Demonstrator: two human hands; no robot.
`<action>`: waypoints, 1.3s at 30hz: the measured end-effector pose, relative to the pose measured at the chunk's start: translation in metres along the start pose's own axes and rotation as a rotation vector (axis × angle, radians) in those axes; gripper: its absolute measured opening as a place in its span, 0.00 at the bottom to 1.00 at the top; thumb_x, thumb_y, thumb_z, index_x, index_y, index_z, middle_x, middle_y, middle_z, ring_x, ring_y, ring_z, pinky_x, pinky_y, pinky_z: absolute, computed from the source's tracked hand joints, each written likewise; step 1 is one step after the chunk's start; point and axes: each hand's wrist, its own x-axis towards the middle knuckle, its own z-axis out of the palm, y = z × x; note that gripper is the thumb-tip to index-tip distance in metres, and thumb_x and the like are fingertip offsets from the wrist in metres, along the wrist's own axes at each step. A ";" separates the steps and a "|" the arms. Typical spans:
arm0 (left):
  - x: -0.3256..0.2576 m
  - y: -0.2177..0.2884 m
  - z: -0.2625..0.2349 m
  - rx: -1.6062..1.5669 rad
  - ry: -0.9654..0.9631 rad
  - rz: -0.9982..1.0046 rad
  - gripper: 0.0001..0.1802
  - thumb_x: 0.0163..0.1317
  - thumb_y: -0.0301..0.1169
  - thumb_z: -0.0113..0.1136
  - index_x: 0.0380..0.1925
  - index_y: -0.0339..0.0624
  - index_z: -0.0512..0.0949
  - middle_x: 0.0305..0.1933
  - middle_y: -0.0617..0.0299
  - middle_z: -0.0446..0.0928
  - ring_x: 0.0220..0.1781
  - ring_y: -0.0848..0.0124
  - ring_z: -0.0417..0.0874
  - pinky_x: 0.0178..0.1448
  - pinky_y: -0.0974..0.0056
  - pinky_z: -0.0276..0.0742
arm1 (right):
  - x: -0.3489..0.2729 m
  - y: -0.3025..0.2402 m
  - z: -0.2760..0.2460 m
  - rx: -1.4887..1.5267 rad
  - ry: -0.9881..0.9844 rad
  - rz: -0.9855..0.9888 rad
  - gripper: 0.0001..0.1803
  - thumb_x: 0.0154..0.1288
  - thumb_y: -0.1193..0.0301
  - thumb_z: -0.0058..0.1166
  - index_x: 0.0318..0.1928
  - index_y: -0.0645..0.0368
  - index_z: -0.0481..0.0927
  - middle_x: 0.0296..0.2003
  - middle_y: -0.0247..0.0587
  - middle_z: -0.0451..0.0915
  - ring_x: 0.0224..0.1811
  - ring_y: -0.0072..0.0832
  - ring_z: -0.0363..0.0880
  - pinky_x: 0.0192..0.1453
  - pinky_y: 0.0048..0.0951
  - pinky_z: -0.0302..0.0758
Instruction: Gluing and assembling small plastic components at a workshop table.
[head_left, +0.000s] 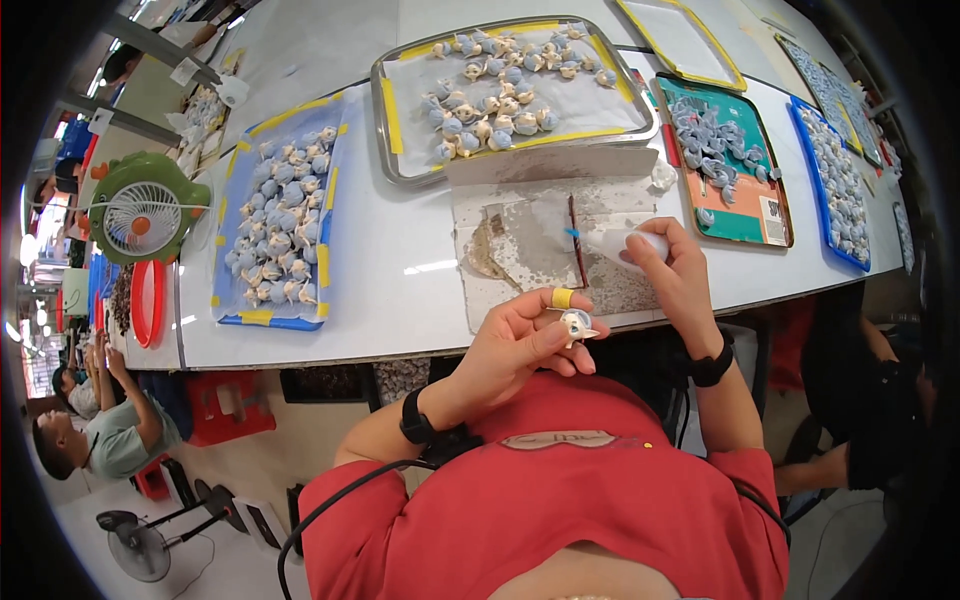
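Observation:
Between the thumb and fingers of my left hand [525, 345] is a small cream and pale-blue figurine [578, 325]. Yellow tape wraps one finger of that hand. My right hand [675, 275] is closed around a white squeeze bottle [652, 243], whose thin blue tip points left. The tip is just over a dark reddish stick [577, 245], apart from the figurine. Beneath the stick, a stained grey cardboard sheet [540, 195] lies on the white table, with a crumpled white wad [662, 177] at its right edge.
A metal tray [380, 110] of similar figurines stands beyond the cardboard. A blue tray [228, 200] of them is left, beside a green fan [140, 210]. On the right are a tray of grey-blue pieces [735, 215] and another blue tray [855, 262]. Other people sit nearby.

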 end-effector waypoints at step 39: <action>0.011 -0.020 0.000 0.226 0.074 0.137 0.22 0.63 0.30 0.49 0.56 0.34 0.63 0.53 0.57 0.69 0.54 0.72 0.71 0.56 0.69 0.69 | -0.044 -0.049 0.008 -0.182 -0.305 -0.331 0.13 0.45 0.78 0.63 0.33 0.63 0.74 0.28 0.39 0.74 0.28 0.24 0.78 0.30 0.21 0.76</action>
